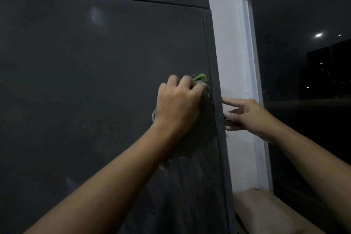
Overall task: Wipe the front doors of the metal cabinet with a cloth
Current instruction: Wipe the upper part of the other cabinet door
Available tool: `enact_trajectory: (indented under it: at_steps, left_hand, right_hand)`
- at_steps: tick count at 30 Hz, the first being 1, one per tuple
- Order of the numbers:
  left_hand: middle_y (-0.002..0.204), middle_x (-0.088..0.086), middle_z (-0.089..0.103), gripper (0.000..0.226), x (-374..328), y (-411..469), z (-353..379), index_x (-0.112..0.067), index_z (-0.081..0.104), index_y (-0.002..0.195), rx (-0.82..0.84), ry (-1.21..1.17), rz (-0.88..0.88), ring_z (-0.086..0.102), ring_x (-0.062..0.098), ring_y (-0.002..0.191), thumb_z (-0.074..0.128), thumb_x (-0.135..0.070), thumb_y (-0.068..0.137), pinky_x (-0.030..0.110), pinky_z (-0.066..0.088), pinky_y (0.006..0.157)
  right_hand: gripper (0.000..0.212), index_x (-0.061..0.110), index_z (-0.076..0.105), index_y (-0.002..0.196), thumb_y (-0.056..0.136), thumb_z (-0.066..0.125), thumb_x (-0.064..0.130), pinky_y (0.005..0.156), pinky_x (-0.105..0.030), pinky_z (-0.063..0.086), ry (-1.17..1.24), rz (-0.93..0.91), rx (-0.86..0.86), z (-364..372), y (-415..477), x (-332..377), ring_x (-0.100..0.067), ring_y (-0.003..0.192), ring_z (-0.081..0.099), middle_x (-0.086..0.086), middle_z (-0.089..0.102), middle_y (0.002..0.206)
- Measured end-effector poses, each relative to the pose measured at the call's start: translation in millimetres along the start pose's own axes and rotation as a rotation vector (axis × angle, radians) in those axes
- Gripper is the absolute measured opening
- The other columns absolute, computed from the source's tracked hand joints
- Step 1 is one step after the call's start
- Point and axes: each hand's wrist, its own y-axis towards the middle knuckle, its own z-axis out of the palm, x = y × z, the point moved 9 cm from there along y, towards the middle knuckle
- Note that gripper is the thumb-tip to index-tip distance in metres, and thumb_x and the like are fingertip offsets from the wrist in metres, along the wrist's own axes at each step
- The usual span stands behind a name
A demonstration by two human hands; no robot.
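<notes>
The dark grey metal cabinet door (95, 81) fills the left and middle of the head view. My left hand (177, 102) presses a bunched green and grey cloth (200, 78) against the door close to its right edge. Most of the cloth is hidden under the hand; a bit shows at the fingertips and by the wrist. My right hand (247, 115) is at the cabinet's right side edge (218, 119), fingers spread and touching or nearly touching it, holding nothing. Faint wipe streaks show on the door below my left hand.
A white wall (228, 43) runs right of the cabinet. Beyond it is a white-framed window (254, 81) with dark glass and light reflections. A brown cardboard box (266, 211) sits low between cabinet and window.
</notes>
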Motion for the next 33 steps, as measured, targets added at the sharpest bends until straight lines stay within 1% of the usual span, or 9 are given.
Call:
enact_trajectory:
  at_steps: [2, 9, 15, 20, 23, 26, 28, 30, 33]
  left_hand:
    - [0.118, 0.002, 0.063, 0.031, -4.0, 16.7, 3.6, -0.028, 0.061, 0.128, -0.014, -0.009, -0.012, 0.050, 0.025, 0.096, 0.053, -0.031, 0.098, 0.034, 0.034, 0.072]
    - [0.124, -0.003, 0.062, 0.032, -61.0, -19.8, 46.0, -0.028, 0.057, 0.128, 0.117, -0.026, 0.200, 0.049, 0.024, 0.100, 0.051, -0.035, 0.098, 0.036, 0.038, 0.072]
    - [0.123, 0.001, 0.063, 0.042, -94.6, -103.2, 68.0, -0.024, 0.058, 0.130, 0.336, -0.086, 0.378, 0.051, 0.027, 0.098, 0.064, -0.031, 0.090, 0.038, 0.039, 0.068]
    - [0.126, -0.003, 0.062, 0.045, -76.5, -139.6, 60.4, -0.029, 0.057, 0.133, 0.394, -0.102, 0.360, 0.052, 0.025, 0.094, 0.067, -0.027, 0.089, 0.036, 0.046, 0.063]
    - [0.136, -0.002, 0.056, 0.048, -50.4, -130.8, 43.0, -0.032, 0.050, 0.139, 0.338, -0.099, 0.270, 0.049, 0.025, 0.100, 0.062, -0.031, 0.093, 0.036, 0.044, 0.069]
    - [0.137, -0.001, 0.057, 0.041, -14.7, -89.3, 10.6, -0.032, 0.053, 0.137, 0.188, -0.050, 0.117, 0.049, 0.025, 0.100, 0.055, -0.034, 0.095, 0.036, 0.041, 0.072]
    - [0.132, -0.001, 0.062, 0.035, 6.1, -56.0, -11.1, -0.029, 0.061, 0.129, 0.078, -0.050, 0.009, 0.050, 0.026, 0.095, 0.053, -0.032, 0.095, 0.034, 0.038, 0.069]
    - [0.128, -0.004, 0.065, 0.030, 13.6, -33.7, -18.5, -0.028, 0.066, 0.124, 0.013, -0.064, -0.049, 0.049, 0.025, 0.092, 0.054, -0.029, 0.096, 0.033, 0.033, 0.068]
    - [0.132, -0.008, 0.062, 0.031, -3.6, -32.5, -0.6, -0.032, 0.062, 0.128, 0.025, -0.063, -0.015, 0.048, 0.023, 0.095, 0.053, -0.030, 0.098, 0.032, 0.033, 0.069]
  right_hand:
    - [0.050, 0.047, 0.058, 0.125, 0.098, 0.056, 0.004, 0.068, -0.024, 0.060, 0.005, 0.006, 0.008, -3.7, -1.8, -5.5, -0.017, 0.089, 0.075, 0.005, 0.078, 0.097]
    - [0.023, 0.019, 0.072, 0.110, 0.100, 0.053, 0.010, 0.073, -0.026, 0.060, 0.131, -0.027, -0.205, -25.0, -7.9, -6.3, -0.019, 0.089, 0.075, -0.006, 0.077, 0.097]
    - [0.023, 0.027, 0.065, 0.121, 0.100, 0.056, 0.029, 0.084, -0.031, 0.060, 0.041, -0.092, -0.322, -3.9, -19.0, 17.3, -0.014, 0.092, 0.072, 0.005, 0.073, 0.097]
    - [0.054, 0.043, 0.022, 0.153, 0.103, 0.044, 0.045, 0.110, -0.050, 0.043, -0.115, -0.002, -0.206, 34.5, -30.1, 5.6, -0.020, 0.137, 0.044, 0.002, 0.040, 0.154]
    - [0.051, 0.044, 0.020, 0.153, 0.105, 0.039, 0.043, 0.114, -0.053, 0.038, -0.063, 0.012, -0.211, 40.1, -39.5, -8.3, -0.022, 0.143, 0.037, 0.001, 0.034, 0.159]
    - [0.045, 0.043, 0.031, 0.151, 0.107, 0.036, 0.041, 0.110, -0.053, 0.044, -0.004, 0.018, -0.233, 38.3, -43.7, -20.0, -0.023, 0.139, 0.043, 0.001, 0.042, 0.155]
    - [0.041, 0.042, 0.039, 0.148, 0.107, 0.037, 0.038, 0.095, -0.040, 0.057, 0.039, 0.013, -0.239, 37.5, -42.9, -23.0, -0.019, 0.129, 0.054, 0.006, 0.050, 0.147]
    - [0.038, 0.043, 0.046, 0.143, 0.107, 0.040, 0.035, 0.069, -0.017, 0.057, 0.088, 0.010, -0.239, 36.6, -43.0, -25.7, -0.008, 0.107, 0.065, 0.015, 0.060, 0.130]
    - [0.036, 0.047, 0.052, 0.136, 0.107, 0.044, 0.028, 0.062, -0.014, 0.054, 0.136, 0.011, -0.227, 32.5, -43.0, -30.9, -0.006, 0.089, 0.072, 0.013, 0.073, 0.097]
